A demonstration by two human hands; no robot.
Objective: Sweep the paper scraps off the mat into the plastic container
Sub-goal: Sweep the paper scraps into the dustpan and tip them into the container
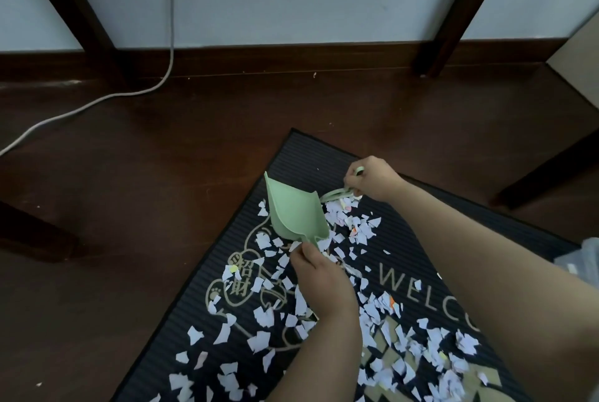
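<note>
A dark ribbed welcome mat [308, 158] lies on the floor, strewn with several white and pale-blue paper scraps [259, 340]. My left hand [319, 275] grips the handle of a light green dustpan [291, 210], tilted on its side over the mat. My right hand [372, 181] holds a small green brush [335, 196] just right of the pan, its head down on a heap of scraps [351, 223]. A clear plastic container [583, 259] shows at the right edge, mostly hidden behind my right arm.
Dark wooden floor [146, 191] surrounds the mat. A grey cable [97, 100] runs across the floor at left. Dark furniture legs [444, 29] stand along the white wall, and another leg [544, 174] crosses at right. Dark furniture [32, 233] sits at left.
</note>
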